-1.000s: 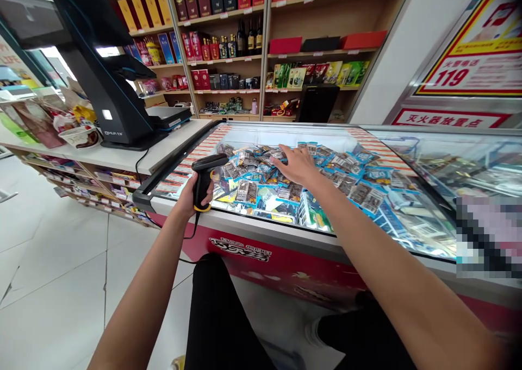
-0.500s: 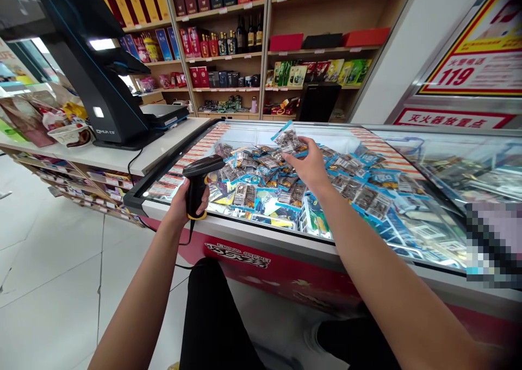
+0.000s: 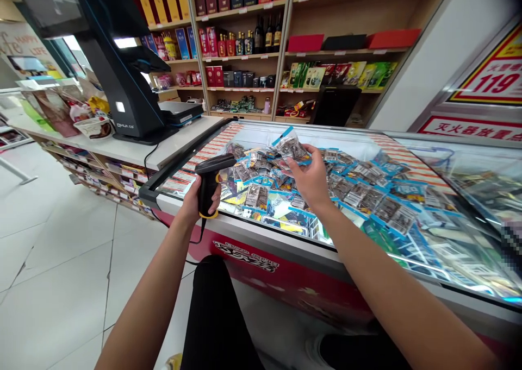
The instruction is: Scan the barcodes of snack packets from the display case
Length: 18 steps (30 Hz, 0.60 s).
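Now the right hand (image 3: 313, 179) has one! Spread over the loose packets (image 3: 359, 192) a second ago, its grip is pinched on a single small packet (image 3: 289, 144), lifted just above the rest in the freezer (image 3: 310, 283). No change on the other side: the left hand (image 3: 190, 202) stays wrapped around the scanner (image 3: 207, 188), cable (image 3: 200, 234) hanging below.

the scanner (image 3: 209, 183) is black with yellow accents.

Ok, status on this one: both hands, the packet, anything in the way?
Left hand gripping barcode scanner. Right hand holding blue-edged packet above the heaped packets. No obstruction seen between scanner and held packet.
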Each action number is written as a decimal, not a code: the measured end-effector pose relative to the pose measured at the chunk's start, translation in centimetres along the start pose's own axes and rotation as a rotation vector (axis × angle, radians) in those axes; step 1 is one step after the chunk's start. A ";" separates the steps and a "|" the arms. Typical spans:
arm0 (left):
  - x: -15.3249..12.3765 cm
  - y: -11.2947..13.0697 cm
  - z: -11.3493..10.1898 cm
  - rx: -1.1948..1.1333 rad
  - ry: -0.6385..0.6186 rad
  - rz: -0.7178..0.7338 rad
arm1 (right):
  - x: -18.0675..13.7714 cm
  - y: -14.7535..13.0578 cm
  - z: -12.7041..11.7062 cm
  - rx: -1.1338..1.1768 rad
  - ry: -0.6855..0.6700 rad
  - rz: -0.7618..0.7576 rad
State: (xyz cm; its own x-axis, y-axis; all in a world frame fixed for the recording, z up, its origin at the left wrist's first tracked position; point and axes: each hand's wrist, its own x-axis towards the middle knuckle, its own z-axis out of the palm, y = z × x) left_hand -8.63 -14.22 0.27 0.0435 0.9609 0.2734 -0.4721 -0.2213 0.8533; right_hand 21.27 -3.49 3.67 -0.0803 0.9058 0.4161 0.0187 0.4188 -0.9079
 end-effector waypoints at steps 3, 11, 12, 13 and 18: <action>-0.1 0.0 -0.3 -0.022 -0.003 -0.024 | -0.2 0.2 0.5 -0.025 0.073 -0.019; -0.1 -0.1 -0.6 -0.026 0.001 -0.038 | -0.3 1.2 0.5 -0.338 -0.021 -0.116; -0.1 -0.1 -0.7 -0.039 0.009 -0.039 | -0.4 1.3 0.5 -0.398 -0.030 -0.125; -0.1 -0.2 -0.7 -0.049 0.015 -0.041 | -0.5 1.4 0.5 -0.444 -0.037 -0.133; -0.1 -0.1 -0.7 -0.042 0.017 -0.088 | -0.8 1.4 0.5 -0.475 -0.038 -0.146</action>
State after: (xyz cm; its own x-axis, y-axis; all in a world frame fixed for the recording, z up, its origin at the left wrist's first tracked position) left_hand -9.23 -14.15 -0.10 0.0715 0.9792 0.1899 -0.5040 -0.1288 0.8541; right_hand 20.91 -3.67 2.00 -0.1522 0.8359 0.5273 0.4556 0.5328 -0.7131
